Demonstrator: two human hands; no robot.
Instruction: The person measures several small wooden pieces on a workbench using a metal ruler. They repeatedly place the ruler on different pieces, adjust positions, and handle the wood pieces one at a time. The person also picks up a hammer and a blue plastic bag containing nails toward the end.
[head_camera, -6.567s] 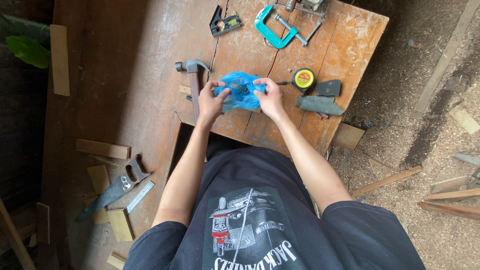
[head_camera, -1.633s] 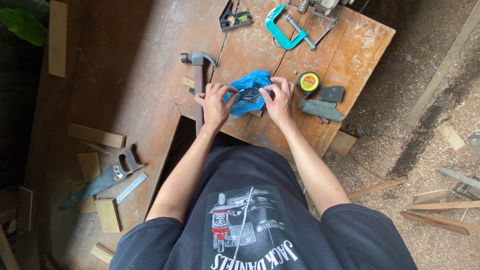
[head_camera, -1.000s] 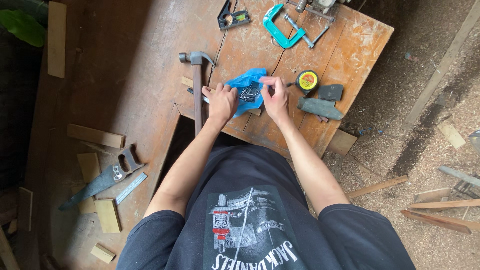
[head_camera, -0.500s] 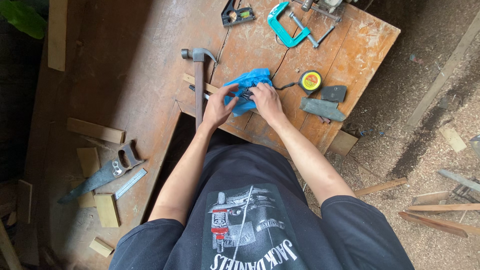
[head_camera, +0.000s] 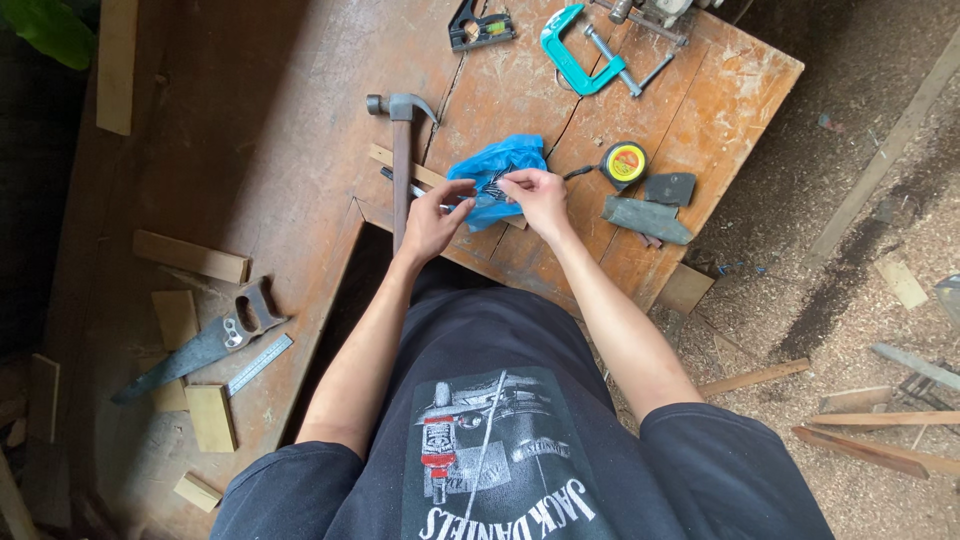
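Note:
A crumpled blue plastic bag (head_camera: 495, 165) with small dark metal pieces in its mouth lies on the worn wooden workbench (head_camera: 700, 110). My right hand (head_camera: 540, 200) pinches the bag's opening from the right. My left hand (head_camera: 435, 218) holds the bag's left edge, fingers close to a thin metal piece. A claw hammer (head_camera: 400, 160) lies just left of my left hand, its handle pointing toward me, across a thin wooden strip (head_camera: 385, 155).
A yellow tape measure (head_camera: 625, 162), a grey sharpening stone (head_camera: 645, 218) and a dark block (head_camera: 668, 187) lie right of the bag. A teal C-clamp (head_camera: 572, 60) and a square (head_camera: 478, 25) sit farther back. A handsaw (head_camera: 200, 345), steel ruler (head_camera: 258, 365) and wood offcuts lie at left.
Both hands stay at the blue bag; my right hand has shifted from over the bag to its right edge, and my left hand has drawn slightly toward me. The view shifted a little.

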